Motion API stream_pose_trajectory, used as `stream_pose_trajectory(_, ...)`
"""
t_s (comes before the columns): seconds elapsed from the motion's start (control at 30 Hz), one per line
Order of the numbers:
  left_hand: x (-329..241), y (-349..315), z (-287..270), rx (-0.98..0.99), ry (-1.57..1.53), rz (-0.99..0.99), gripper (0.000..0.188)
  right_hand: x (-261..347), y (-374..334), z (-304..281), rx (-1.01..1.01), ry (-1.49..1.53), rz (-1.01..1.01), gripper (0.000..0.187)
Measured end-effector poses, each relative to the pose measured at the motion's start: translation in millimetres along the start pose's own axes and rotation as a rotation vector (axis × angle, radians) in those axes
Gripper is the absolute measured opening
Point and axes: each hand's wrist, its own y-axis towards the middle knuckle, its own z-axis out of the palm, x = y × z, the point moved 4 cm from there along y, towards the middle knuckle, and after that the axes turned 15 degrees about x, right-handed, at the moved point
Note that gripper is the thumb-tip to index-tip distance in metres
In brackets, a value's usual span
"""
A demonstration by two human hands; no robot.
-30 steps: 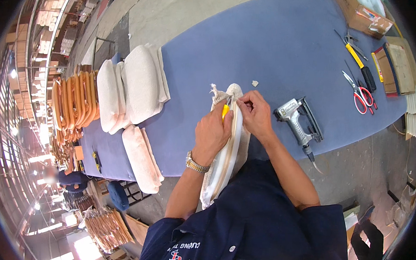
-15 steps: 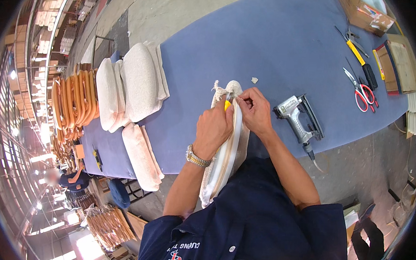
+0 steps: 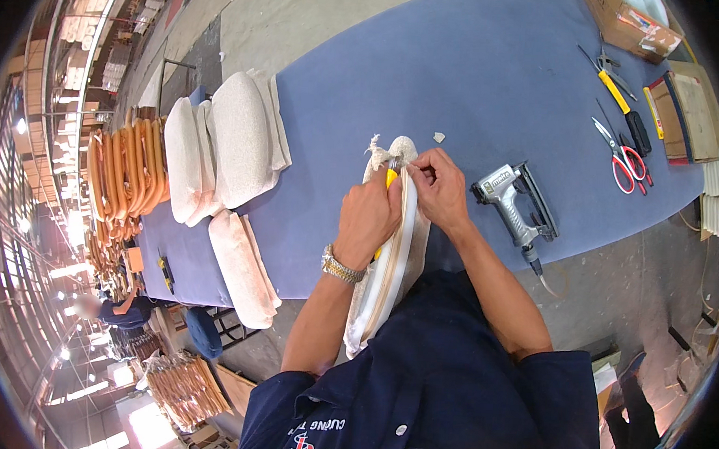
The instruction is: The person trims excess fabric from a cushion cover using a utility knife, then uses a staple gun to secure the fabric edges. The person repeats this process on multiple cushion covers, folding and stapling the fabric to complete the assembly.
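Note:
A long padded piece (image 3: 413, 256) covered in cream fabric stands on its edge against my body, its pale strip-lined side facing up. My left hand (image 3: 368, 217) is closed around a yellow-handled tool (image 3: 391, 177) near the far end, the metal tip at the fabric. What kind of tool it is stays hidden by the fingers. Opposite, my right hand (image 3: 441, 190) pinches the fabric edge at that end. Frayed, bunched cloth (image 3: 377, 150) sticks up beside the tool tip.
Folded cream padded pieces (image 3: 245, 153) lie left on the blue table (image 3: 367, 70). At right are a staple gun (image 3: 511, 204) with a hose, red-handled scissors (image 3: 621, 167), a yellow-handled tool (image 3: 614, 90) and a cardboard box (image 3: 634, 27). Curved wooden frames (image 3: 131, 168) are stacked far left.
Both hands stay nearly in place at the far end. More of the yellow handle shows below my left hand, which has shifted slightly.

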Motion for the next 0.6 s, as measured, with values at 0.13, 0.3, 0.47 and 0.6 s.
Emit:
stream_pose_trajectory(0.13,2,6,0,0.032,0.004,0.040,0.037,-3,1,1,-0.015,0.013,-0.014,0.011)
stream_pose_trajectory(0.3,5,15,-4,0.092,0.053,0.066,0.033,-2,-1,3,-0.061,0.053,-0.004,0.009)
stream_pose_trajectory(0.47,4,14,0,0.126,0.075,0.100,0.033,-1,-4,1,-0.082,-0.006,0.011,0.010)
stream_pose_trajectory(0.6,1,6,3,0.136,0.088,0.095,0.031,1,-6,-4,-0.064,-0.066,-0.007,0.011)
